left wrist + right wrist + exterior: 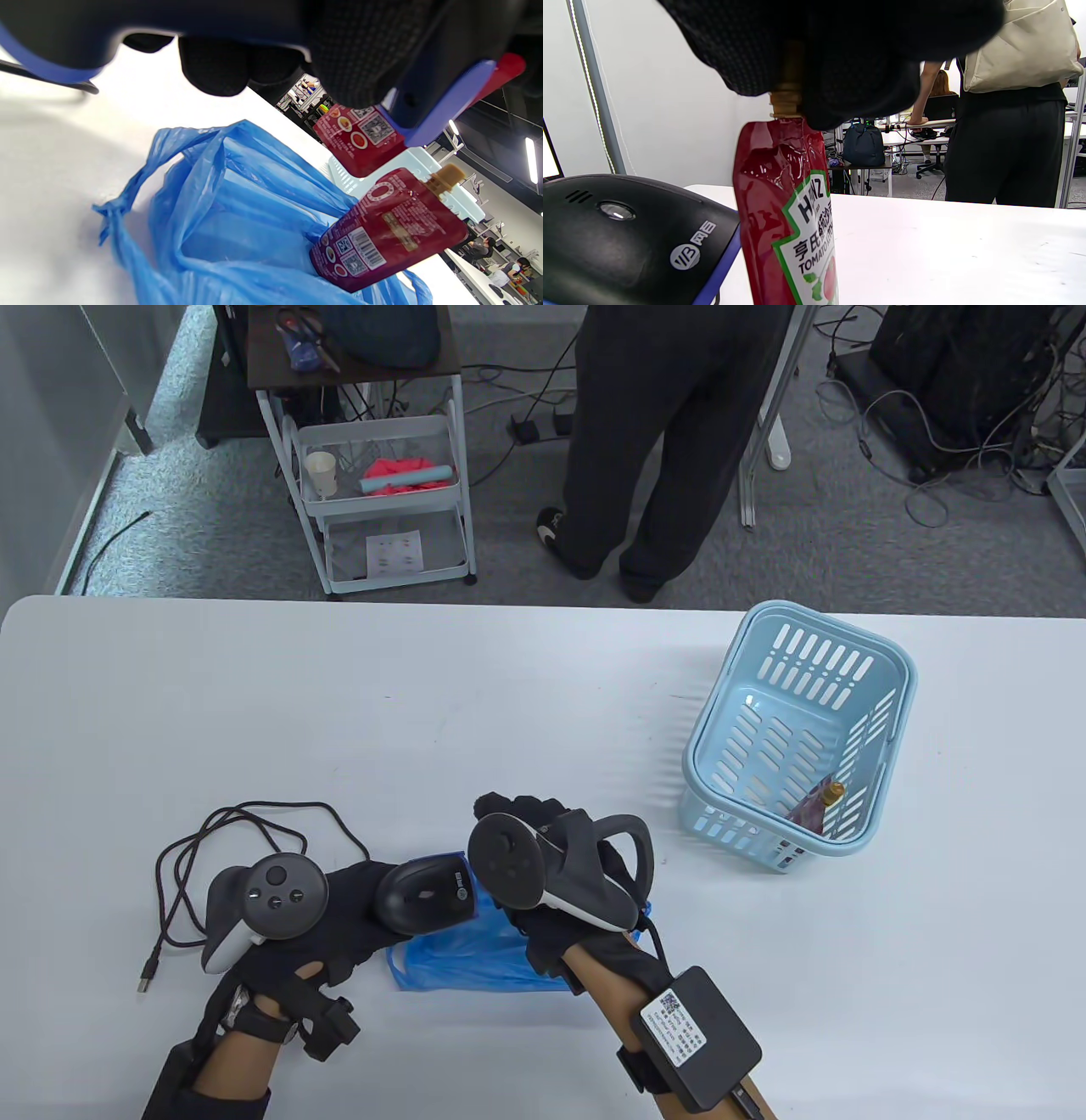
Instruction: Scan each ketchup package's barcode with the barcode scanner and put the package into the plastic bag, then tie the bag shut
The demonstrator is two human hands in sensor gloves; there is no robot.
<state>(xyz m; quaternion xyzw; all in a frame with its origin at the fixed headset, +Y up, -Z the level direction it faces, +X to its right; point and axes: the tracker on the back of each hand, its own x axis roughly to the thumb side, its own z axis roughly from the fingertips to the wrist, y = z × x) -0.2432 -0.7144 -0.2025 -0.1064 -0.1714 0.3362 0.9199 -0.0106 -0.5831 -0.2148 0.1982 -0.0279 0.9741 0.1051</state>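
My left hand [356,903] grips a black barcode scanner [424,895] near the table's front edge, its head pointing right. My right hand [517,814] pinches a red Heinz ketchup pouch [789,212] by its tan cap [787,99], so the pouch hangs straight down beside the scanner [628,237]. In the left wrist view the pouch [390,228] shows its barcode side toward the scanner [445,93], just above the blue plastic bag [237,212]. The bag [475,954] lies crumpled and open under both hands. In the table view the held pouch is hidden by my right hand.
A light blue basket [797,738] stands at the right with another ketchup pouch [814,806] inside. The scanner's black cable [221,857] loops on the table at the left. A person [670,432] stands behind the far table edge, beside a white cart [382,475].
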